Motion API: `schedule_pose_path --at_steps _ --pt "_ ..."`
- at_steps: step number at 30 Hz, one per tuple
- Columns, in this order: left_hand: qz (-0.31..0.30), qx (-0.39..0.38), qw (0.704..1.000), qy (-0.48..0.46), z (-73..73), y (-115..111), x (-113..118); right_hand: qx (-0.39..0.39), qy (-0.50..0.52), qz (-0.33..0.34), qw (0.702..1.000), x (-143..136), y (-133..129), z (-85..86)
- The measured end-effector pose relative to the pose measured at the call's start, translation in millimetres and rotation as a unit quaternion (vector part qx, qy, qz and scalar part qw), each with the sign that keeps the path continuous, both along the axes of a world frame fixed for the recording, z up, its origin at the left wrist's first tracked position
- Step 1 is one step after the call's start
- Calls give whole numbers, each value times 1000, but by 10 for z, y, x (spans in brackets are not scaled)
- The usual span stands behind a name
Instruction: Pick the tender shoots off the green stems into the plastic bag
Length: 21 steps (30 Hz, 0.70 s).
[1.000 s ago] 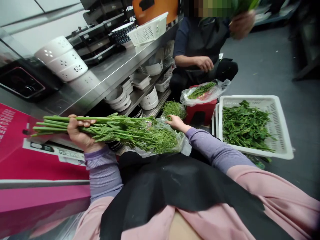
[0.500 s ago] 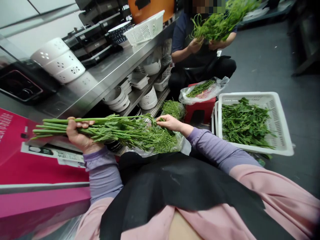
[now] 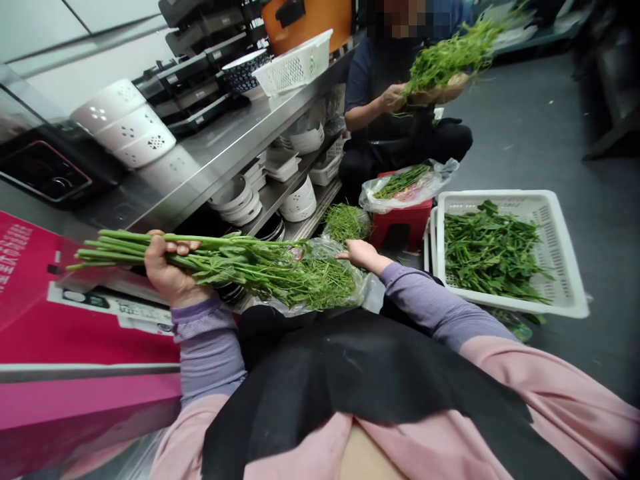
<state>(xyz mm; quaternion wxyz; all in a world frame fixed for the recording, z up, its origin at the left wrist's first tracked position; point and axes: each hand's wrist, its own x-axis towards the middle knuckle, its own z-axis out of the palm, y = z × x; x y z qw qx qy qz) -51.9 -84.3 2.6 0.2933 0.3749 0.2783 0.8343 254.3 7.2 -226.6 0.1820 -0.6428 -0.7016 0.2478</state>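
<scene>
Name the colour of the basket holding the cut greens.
The basket is white, seen best in the head view.

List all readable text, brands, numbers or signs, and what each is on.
No text is legible enough to quote.
Red box: white characters, slanted and blurred, unreadable.
White label on that box: printed characters, too small and blurred.
Dark trays: small pale tags, too small to read.
Clear bag: reddish patches, can't tell if print.

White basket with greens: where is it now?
On the head view's right side, the white basket sits just right of the red box, past the right hand.
</scene>
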Motion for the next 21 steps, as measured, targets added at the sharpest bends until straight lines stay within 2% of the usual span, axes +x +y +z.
schedule_pose_path --at_steps 3,5,7,9,12,15,18,21 --pt "-15 2 1000 -18 -41 28 36 153 31 29 987 -89 -56 444" --pt "-25 8 999 -24 -71 52 48 216 111 94 966 -145 -118 775" --pt "-40 11 999 -18 -101 72 55 226 170 183 941 -191 -187 1042" --pt "-51 9 999 -13 -125 81 58 212 185 272 920 -228 -242 1207" --pt "-62 6 998 -10 -148 80 48 207 168 354 896 -273 -280 1280" --pt "-78 17 997 -9 -159 77 21 214 155 363 894 -303 -301 1245" --pt "-80 16 997 -11 -178 78 22 219 171 309 910 -347 -356 1186" --pt "-78 11 997 -2 -208 66 109 205 279 179 921 -439 -423 1096"
